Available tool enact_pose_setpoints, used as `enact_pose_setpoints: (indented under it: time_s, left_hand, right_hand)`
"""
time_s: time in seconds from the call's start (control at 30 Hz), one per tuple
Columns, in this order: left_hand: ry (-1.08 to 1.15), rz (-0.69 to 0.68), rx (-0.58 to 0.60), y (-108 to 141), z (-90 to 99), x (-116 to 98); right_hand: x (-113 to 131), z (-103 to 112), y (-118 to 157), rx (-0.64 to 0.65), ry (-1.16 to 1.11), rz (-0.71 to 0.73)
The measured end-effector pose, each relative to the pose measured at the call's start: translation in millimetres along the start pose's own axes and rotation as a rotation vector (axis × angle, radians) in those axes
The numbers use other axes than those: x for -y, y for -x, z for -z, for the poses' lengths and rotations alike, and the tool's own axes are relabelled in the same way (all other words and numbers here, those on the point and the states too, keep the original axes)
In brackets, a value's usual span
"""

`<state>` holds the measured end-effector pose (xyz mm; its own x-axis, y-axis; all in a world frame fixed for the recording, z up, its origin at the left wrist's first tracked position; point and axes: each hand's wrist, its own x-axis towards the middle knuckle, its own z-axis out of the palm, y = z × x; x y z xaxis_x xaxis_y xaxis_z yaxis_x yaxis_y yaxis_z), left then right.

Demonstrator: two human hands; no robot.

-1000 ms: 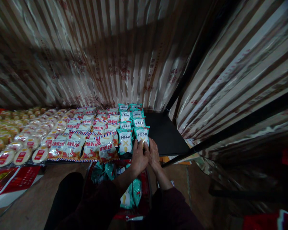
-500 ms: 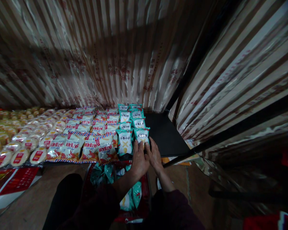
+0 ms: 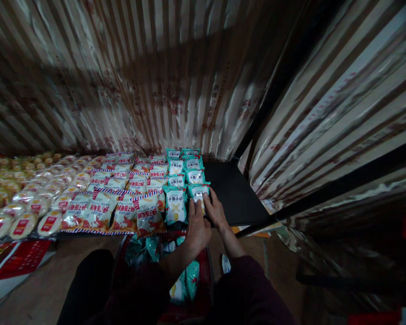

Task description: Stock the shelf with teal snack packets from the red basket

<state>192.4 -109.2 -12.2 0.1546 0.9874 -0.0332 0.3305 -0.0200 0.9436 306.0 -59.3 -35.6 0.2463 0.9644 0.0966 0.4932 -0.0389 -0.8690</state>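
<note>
A teal-and-white snack packet (image 3: 199, 193) stands at the front of the right-hand teal column on the black shelf. My left hand (image 3: 197, 228) has its fingertips on the packet's lower front. My right hand (image 3: 217, 210) grips its right edge, fingers along the side. Between them the two hands hold the packet, covering its lower part. Another teal packet (image 3: 176, 205) stands just left of it, with more teal packets (image 3: 193, 163) in rows behind. Below my forearms, a dark red container (image 3: 206, 271) holds several loose teal packets (image 3: 191, 277).
White-and-red snack packets (image 3: 149, 214) fill the shelf left of the teal ones, followed by round wrapped cakes (image 3: 50, 222). Bare black shelf (image 3: 235, 189) lies to the right, bordered by a dark metal bar (image 3: 325, 185). Striped sheeting (image 3: 176, 90) hangs behind.
The fingers of my right hand have moved slightly up along the packet's right edge. The packet leans a little differently, and the view has shifted slightly.
</note>
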Motion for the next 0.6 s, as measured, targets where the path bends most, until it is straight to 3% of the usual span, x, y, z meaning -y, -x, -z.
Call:
enact_pose_setpoints:
  time_s: [0.6]
  left_hand:
    - [-0.027, 0.011, 0.033, 4.4, 4.5, -3.4]
  right_hand:
    - [-6.2, -3.1, 9.0, -0.056, 0.178, 0.083]
